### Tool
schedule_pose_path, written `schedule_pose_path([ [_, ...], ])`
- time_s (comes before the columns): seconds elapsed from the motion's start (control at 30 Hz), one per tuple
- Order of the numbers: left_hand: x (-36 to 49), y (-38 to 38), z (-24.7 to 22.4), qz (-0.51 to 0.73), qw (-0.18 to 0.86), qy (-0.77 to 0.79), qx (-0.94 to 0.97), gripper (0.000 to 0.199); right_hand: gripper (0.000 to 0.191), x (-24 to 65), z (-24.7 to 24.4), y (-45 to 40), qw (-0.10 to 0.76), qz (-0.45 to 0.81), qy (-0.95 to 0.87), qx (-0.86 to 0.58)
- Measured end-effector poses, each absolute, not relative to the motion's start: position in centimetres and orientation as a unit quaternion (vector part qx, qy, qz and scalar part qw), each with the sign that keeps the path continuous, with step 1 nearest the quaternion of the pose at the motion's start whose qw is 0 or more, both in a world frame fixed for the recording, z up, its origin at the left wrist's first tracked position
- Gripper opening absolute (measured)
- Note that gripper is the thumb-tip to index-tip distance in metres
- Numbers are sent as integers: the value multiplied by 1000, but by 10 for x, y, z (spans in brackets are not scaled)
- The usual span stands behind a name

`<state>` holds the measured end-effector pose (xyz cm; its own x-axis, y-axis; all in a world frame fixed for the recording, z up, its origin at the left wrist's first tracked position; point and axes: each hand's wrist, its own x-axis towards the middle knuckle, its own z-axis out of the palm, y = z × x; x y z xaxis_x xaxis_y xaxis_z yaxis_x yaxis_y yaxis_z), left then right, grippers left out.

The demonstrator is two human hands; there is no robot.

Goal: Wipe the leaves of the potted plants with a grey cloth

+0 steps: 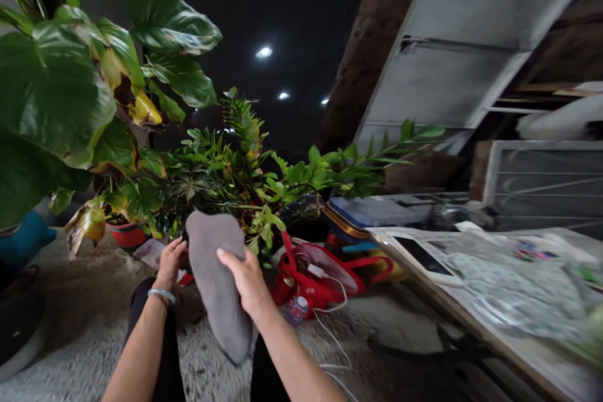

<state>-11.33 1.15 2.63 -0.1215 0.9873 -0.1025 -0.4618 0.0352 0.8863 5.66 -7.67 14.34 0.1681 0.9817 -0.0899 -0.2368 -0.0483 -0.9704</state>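
A soft grey insole (221, 289), long and rounded at both ends, is held up in front of my knees. My right hand (247, 276) grips it from the right, with the thumb lying across its upper face and the other fingers mostly hidden. At its left edge, my left hand (170, 262) has its fingers closed together against the insole, their tips partly out of sight. A pale bangle (161, 294) circles my left wrist.
Leafy plants (221, 169) stand ahead, some in a red pot (126, 235). A red bag (301, 276) with a white cable (342, 292) sits on the floor beside a small bottle (298, 309). To the right, a cluttered table (471, 320) carries a white-framed phone or tablet (426, 259) and plastic bags.
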Motion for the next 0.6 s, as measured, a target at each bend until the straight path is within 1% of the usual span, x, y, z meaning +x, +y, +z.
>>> schedule_pose_path([
  [0.07, -110, 13, 25, 631, 588, 413, 293, 39, 35, 64, 155, -52, 629, 471, -376, -490],
  [0.1, -108, 14, 24, 634, 587, 413, 288, 40, 34, 66, 157, -40, 636, 471, -366, -489],
  [0.17, -106, 14, 24, 632, 589, 413, 288, 42, 31, 65, 152, -26, 609, 525, -335, -491],
  [0.27, -108, 14, 22, 624, 597, 407, 299, 45, 24, 57, 130, -39, 540, 609, -305, -494],
  [0.37, -112, 15, 18, 622, 597, 409, 300, 45, 24, 53, 118, -70, 527, 609, -319, -499],
  [0.47, -116, 18, 15, 622, 591, 412, 307, 44, 33, 59, 134, -76, 573, 555, -339, -499],
  [0.53, -116, 18, 14, 617, 587, 418, 316, 42, 37, 63, 150, -59, 635, 495, -331, -492],
  [0.6, -115, 18, 14, 614, 581, 429, 318, 41, 38, 63, 161, -36, 680, 467, -304, -476],
])
